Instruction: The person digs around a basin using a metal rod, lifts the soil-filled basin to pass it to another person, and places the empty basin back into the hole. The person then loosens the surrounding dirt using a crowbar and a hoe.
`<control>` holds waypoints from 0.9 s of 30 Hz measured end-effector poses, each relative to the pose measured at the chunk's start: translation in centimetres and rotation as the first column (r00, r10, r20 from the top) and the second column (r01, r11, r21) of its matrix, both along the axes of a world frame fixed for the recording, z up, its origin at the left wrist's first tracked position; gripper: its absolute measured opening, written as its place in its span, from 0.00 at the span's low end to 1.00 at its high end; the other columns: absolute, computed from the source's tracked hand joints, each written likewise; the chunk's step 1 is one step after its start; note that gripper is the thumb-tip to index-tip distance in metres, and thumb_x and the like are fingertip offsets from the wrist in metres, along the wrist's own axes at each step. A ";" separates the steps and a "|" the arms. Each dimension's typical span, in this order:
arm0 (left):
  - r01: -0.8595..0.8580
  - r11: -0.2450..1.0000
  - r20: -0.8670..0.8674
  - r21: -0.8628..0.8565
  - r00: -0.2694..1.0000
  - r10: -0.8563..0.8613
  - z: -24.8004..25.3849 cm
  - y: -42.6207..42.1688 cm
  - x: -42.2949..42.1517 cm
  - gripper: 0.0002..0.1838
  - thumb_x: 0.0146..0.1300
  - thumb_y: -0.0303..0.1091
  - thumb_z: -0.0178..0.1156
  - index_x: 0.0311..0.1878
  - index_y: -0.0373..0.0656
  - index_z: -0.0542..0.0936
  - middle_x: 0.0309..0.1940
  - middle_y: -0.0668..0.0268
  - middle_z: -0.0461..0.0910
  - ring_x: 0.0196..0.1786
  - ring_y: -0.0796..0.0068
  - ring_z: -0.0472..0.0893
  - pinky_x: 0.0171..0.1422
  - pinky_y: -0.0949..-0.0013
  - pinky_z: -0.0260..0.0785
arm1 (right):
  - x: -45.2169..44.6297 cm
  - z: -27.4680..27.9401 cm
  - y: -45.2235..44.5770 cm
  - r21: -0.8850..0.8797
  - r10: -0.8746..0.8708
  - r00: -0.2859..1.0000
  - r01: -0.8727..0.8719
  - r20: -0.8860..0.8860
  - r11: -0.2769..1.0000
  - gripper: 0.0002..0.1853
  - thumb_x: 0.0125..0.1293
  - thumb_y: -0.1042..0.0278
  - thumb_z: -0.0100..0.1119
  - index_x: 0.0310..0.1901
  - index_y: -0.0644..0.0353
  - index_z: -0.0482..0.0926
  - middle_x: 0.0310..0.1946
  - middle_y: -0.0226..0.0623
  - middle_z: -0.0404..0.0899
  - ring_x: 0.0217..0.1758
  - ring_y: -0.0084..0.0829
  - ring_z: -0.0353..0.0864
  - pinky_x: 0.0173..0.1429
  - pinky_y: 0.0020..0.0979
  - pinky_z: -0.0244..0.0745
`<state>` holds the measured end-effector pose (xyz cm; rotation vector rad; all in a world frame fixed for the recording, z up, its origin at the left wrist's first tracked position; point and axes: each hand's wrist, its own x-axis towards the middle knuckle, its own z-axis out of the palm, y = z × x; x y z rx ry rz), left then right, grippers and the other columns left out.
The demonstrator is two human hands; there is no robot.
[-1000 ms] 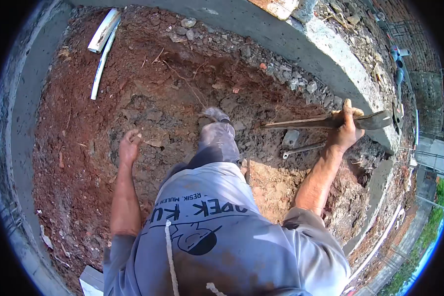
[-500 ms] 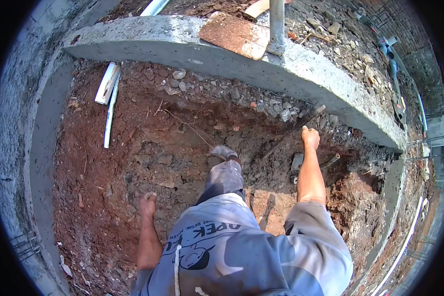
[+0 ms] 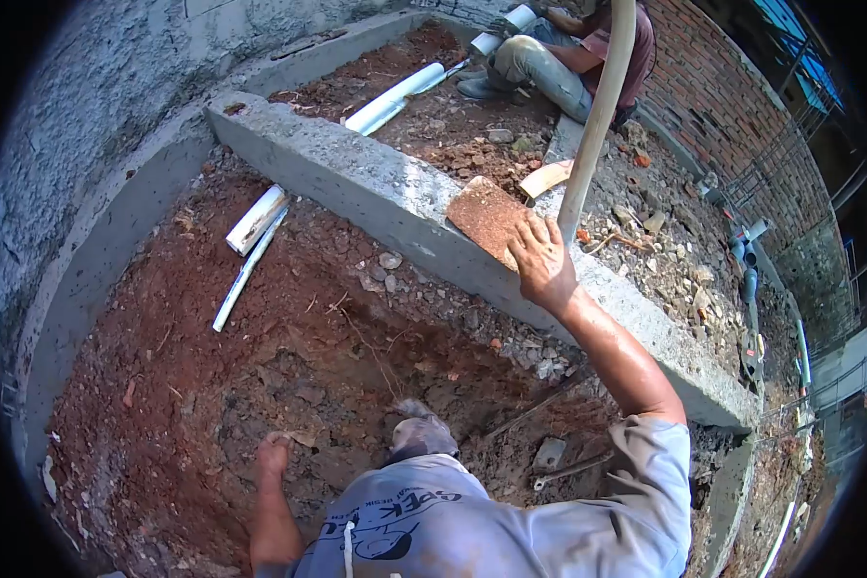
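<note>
My right hand (image 3: pixel 546 262) reaches up to the concrete beam, fingers stretched out against the lower end of a hoe. The hoe's rusty blade (image 3: pixel 485 220) lies on top of the beam, and its long wooden handle (image 3: pixel 602 116) rises past the top of the view. Low on the left, my left hand (image 3: pixel 275 453) hangs over the soil with its fingers curled in and nothing visible in them. A long thin bar (image 3: pixel 530 412) leans in the dug pit. Nearby lies a shorter rod (image 3: pixel 576 470) beside a grey block (image 3: pixel 549 453).
The concrete beam (image 3: pixel 356 188) crosses in front of me. Short white pipe pieces (image 3: pixel 257 220) lie on the soil at left. Beyond the beam a seated person (image 3: pixel 559 72) is beside a larger white pipe (image 3: pixel 395 99). Rubble (image 3: pixel 684 260) covers the ground at right.
My right hand has moved from beside the bar in the pit up to the hoe on the beam, its fingers opening. The view has tilted up, bringing the seated person into sight.
</note>
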<state>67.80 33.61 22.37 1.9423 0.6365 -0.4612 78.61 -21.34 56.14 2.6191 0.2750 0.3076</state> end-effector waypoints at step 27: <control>-0.825 0.558 0.125 -0.088 0.546 0.828 10.6 -10.5 -14.0 0.18 0.63 0.44 0.59 0.46 0.38 0.80 0.38 0.63 0.83 0.44 0.75 0.79 0.51 0.71 0.69 | 9.6 4.3 29.2 0.653 0.575 0.310 0.349 -0.757 0.672 0.21 0.53 0.71 0.56 0.47 0.72 0.66 0.23 0.34 0.71 0.15 0.23 0.70 0.17 0.26 0.70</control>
